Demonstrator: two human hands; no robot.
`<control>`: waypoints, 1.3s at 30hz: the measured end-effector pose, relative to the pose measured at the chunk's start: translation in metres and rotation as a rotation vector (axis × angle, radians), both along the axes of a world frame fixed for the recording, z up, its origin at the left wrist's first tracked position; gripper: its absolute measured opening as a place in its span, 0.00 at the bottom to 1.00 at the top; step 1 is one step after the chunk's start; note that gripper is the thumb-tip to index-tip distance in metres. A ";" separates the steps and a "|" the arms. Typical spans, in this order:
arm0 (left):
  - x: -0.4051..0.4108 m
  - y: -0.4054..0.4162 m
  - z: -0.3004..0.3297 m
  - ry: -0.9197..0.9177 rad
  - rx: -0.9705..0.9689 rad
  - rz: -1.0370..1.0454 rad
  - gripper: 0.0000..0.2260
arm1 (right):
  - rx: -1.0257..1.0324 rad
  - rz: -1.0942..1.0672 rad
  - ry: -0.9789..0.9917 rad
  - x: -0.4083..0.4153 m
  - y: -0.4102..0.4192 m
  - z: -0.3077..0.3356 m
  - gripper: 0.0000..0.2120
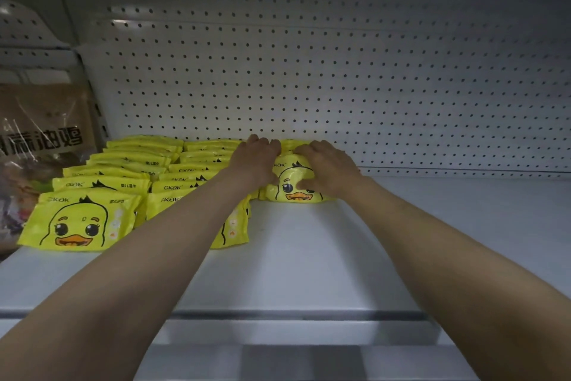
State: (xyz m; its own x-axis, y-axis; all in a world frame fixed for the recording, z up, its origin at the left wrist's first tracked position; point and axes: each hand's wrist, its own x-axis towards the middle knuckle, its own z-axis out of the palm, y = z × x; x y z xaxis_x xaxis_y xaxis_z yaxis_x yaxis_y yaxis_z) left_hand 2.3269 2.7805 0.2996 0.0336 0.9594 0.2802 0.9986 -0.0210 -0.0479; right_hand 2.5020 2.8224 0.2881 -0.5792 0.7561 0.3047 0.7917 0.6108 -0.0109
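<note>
A brown bag (pixel 40 133) stands at the far left of the shelf (pixel 309 257). Beside it lie two rows of yellow duck packs (pixel 123 176). Just right of them, a third row starts at the pegboard (pixel 340 71), where one pack (pixel 293 183) stands upright. The left hand (pixel 256 161) grips its left edge, fingers curled over the top. The right hand (pixel 327 167) grips the right edge, thumb on the duck face. The pack looks soft, light and glossy, likely slippery; holding both side edges should keep it from buckling.
</note>
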 end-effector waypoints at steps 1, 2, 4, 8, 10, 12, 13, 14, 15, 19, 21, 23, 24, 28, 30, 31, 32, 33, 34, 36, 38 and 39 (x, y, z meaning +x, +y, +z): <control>0.001 -0.002 -0.001 -0.022 -0.010 0.011 0.29 | 0.021 -0.011 -0.020 -0.001 -0.004 0.000 0.37; 0.002 -0.004 -0.001 -0.039 -0.014 0.024 0.29 | 0.035 -0.023 -0.034 -0.002 -0.007 -0.001 0.37; 0.004 -0.012 -0.002 -0.062 -0.007 0.046 0.30 | 0.050 -0.046 -0.044 -0.001 -0.016 -0.001 0.36; 0.010 -0.040 0.006 -0.123 0.067 0.065 0.28 | 0.054 -0.042 -0.008 0.003 -0.038 0.015 0.34; 0.012 -0.060 0.013 -0.173 0.087 0.078 0.28 | 0.059 -0.018 0.035 0.004 -0.054 0.029 0.32; 0.015 -0.084 0.021 -0.222 0.085 0.111 0.30 | 0.039 0.001 0.090 0.004 -0.073 0.042 0.30; 0.016 -0.099 0.023 -0.245 0.083 0.129 0.31 | 0.021 0.013 0.118 0.004 -0.084 0.047 0.30; 0.016 -0.114 0.026 -0.268 0.086 0.144 0.31 | 0.006 0.031 0.144 0.004 -0.096 0.051 0.29; 0.016 -0.131 0.027 -0.286 0.095 0.156 0.32 | -0.001 0.053 0.160 0.004 -0.109 0.053 0.29; 0.016 -0.208 0.025 -0.308 0.150 0.225 0.31 | -0.009 0.142 0.176 0.007 -0.165 0.056 0.28; 0.016 -0.248 0.022 -0.315 0.171 0.268 0.29 | -0.006 0.201 0.183 0.006 -0.194 0.055 0.28; 0.016 -0.289 0.019 -0.320 0.198 0.311 0.28 | -0.014 0.266 0.197 0.004 -0.224 0.053 0.29; 0.017 -0.306 0.017 -0.321 0.214 0.325 0.27 | -0.015 0.291 0.201 0.003 -0.237 0.052 0.28; 0.012 -0.384 0.007 -0.308 0.227 0.376 0.24 | -0.042 0.400 0.212 -0.005 -0.298 0.044 0.28; 0.006 -0.421 0.002 -0.288 0.248 0.415 0.24 | -0.063 0.458 0.208 -0.015 -0.326 0.038 0.28; 0.002 -0.438 -0.001 -0.277 0.268 0.436 0.24 | -0.070 0.489 0.205 -0.021 -0.338 0.035 0.28; -0.002 -0.454 -0.004 -0.268 0.287 0.461 0.23 | -0.078 0.521 0.206 -0.029 -0.350 0.032 0.28; -0.007 -0.469 -0.008 -0.261 0.305 0.484 0.24 | -0.081 0.550 0.205 -0.036 -0.361 0.029 0.28; -0.012 -0.484 -0.011 -0.255 0.312 0.510 0.24 | -0.083 0.575 0.201 -0.046 -0.371 0.025 0.28; -0.026 -0.509 -0.019 -0.244 0.303 0.557 0.23 | -0.104 0.613 0.176 -0.066 -0.388 0.017 0.28; -0.045 -0.530 -0.028 -0.243 0.285 0.602 0.21 | -0.136 0.637 0.145 -0.090 -0.404 0.009 0.28; -0.055 -0.540 -0.032 -0.244 0.283 0.619 0.21 | -0.152 0.646 0.132 -0.103 -0.411 0.005 0.28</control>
State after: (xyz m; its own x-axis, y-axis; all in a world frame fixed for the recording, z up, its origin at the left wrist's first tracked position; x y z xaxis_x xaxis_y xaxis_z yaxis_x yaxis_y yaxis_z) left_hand 2.2720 2.2409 0.2679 -0.5879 0.6717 0.4509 0.8062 0.5322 0.2583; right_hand 2.3989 2.4112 0.2930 -0.8944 0.3105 0.3219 0.2541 0.9450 -0.2058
